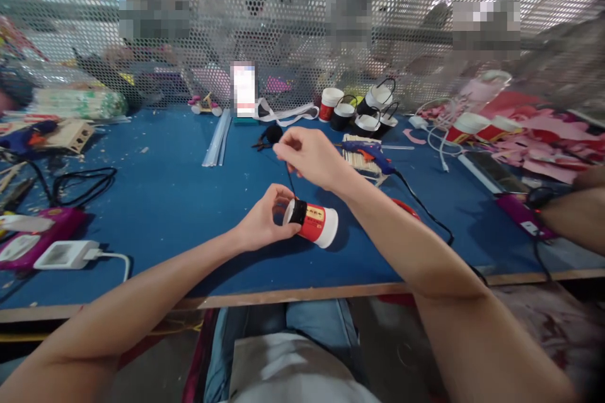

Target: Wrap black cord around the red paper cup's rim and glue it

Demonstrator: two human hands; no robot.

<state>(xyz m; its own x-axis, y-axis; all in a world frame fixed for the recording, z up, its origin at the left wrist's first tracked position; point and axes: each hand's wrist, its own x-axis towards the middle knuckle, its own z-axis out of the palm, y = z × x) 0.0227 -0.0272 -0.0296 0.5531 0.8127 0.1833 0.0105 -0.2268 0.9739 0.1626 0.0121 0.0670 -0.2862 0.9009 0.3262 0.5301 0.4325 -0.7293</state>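
Observation:
My left hand (265,219) grips a red and white paper cup (317,224), which lies on its side above the blue table. Black cord (297,214) is wrapped in a band around the end of the cup near my fingers. From that band a single strand (290,181) runs up to my right hand (307,156), whose fingers are pinched together on it. Just behind those fingertips sits a black ball of cord (273,133), with a dark tool partly seen beside it.
Several cups with black bands and handles (343,112) stand at the back. A blue glue gun (371,152) rests on wooden sticks to the right; another glue gun (28,137) lies left. Clear glue sticks (218,138), a lit phone (244,89) and a purple power strip (61,227) are around.

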